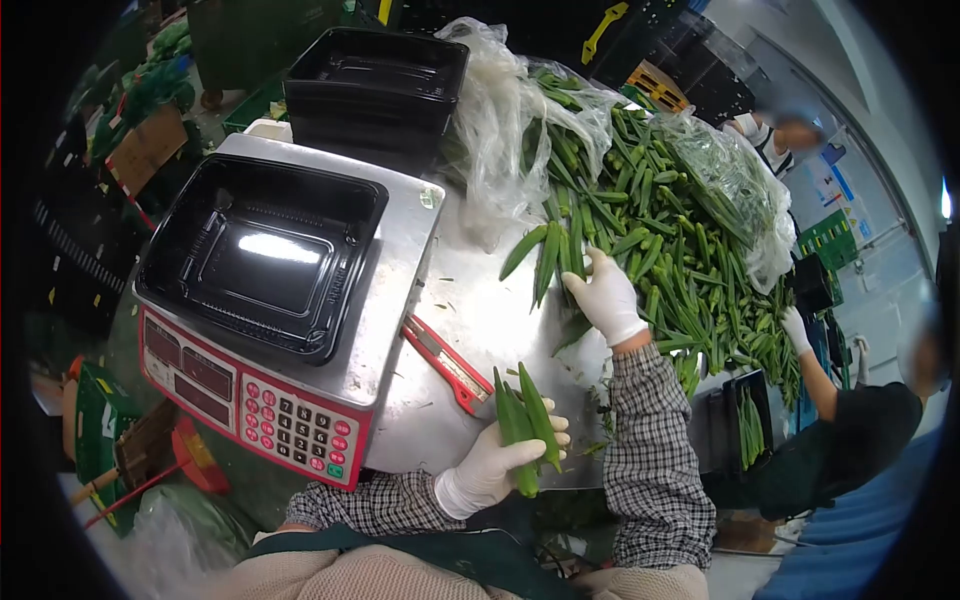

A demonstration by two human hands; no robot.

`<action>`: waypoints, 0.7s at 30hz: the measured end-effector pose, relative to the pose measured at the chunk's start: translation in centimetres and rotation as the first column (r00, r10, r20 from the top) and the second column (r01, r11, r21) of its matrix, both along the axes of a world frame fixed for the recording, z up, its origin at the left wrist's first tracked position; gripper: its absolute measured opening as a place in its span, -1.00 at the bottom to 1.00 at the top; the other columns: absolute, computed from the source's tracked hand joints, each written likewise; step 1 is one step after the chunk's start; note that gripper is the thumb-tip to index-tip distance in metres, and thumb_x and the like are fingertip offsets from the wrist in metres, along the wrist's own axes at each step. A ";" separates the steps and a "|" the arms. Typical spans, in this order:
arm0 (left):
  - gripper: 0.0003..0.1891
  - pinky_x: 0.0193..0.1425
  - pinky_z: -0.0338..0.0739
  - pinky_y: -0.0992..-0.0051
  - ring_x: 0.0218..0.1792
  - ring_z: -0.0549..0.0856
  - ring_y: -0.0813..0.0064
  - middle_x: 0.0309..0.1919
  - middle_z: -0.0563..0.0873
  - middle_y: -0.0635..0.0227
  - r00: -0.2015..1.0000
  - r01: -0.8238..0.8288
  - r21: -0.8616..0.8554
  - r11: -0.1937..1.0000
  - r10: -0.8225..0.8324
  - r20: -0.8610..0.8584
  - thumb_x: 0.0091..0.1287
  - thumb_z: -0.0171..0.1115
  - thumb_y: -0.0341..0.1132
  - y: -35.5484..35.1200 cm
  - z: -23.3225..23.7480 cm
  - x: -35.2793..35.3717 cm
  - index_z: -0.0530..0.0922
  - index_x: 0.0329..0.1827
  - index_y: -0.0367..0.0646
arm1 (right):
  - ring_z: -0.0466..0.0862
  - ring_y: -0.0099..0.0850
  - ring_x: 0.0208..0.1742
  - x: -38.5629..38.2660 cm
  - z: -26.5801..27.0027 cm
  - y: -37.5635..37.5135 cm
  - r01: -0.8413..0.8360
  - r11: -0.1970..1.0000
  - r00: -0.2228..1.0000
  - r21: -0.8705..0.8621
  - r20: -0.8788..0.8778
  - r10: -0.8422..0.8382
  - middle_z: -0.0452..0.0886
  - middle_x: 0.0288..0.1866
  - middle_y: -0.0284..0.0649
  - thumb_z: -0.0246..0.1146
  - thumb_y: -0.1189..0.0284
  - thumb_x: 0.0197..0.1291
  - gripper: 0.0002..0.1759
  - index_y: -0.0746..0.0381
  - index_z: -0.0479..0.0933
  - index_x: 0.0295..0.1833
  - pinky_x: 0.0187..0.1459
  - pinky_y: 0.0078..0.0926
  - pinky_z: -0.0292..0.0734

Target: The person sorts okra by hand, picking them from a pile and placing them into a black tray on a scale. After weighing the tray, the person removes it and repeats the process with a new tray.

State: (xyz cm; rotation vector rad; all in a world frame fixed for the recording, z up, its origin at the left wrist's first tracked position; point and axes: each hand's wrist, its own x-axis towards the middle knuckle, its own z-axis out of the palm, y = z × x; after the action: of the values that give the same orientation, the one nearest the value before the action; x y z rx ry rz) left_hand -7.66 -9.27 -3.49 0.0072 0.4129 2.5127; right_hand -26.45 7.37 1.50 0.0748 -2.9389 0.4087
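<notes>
My left hand (485, 472), in a white glove, is closed around a few green okra pods (518, 430) near the table's front edge. My gloved right hand (605, 298) reaches to the left edge of a large okra pile (665, 230), its thumb and fingers at some pods (562, 250); the grip itself is partly hidden. An empty black tray (270, 250) rests on a scale (365, 375) with a red keypad panel. Between the scale and my left hand lies a red-handled cutter (447, 365).
Stacked black trays (375, 100) stand behind the scale. Clear plastic bags (495, 130) lie over parts of the pile. At the right, a co-worker's gloved hand (796, 330) touches the pile, near a black tray holding okra (748, 428). Another person (775, 140) stands farther back.
</notes>
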 end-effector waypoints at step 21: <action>-0.45 0.14 0.49 0.24 0.05 0.55 0.32 0.06 0.50 0.13 0.998 -0.058 -0.018 0.998 0.058 0.005 0.27 0.21 -0.29 0.2 -0.6 0.2 0.22 0.26 -0.25 | 0.54 -0.60 -0.41 15.1 4.9 0.3 -0.053 0.675 0.828 -0.736 0.346 0.442 0.62 -0.21 -0.27 0.21 0.47 0.19 -0.72 0.34 0.51 0.01 -0.29 -0.66 0.47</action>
State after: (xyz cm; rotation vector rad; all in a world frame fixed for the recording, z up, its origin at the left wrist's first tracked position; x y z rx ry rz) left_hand -7.45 -9.04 -4.04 -0.0192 0.4384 2.5650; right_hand -11.32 7.70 6.39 0.3332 -2.9862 1.8327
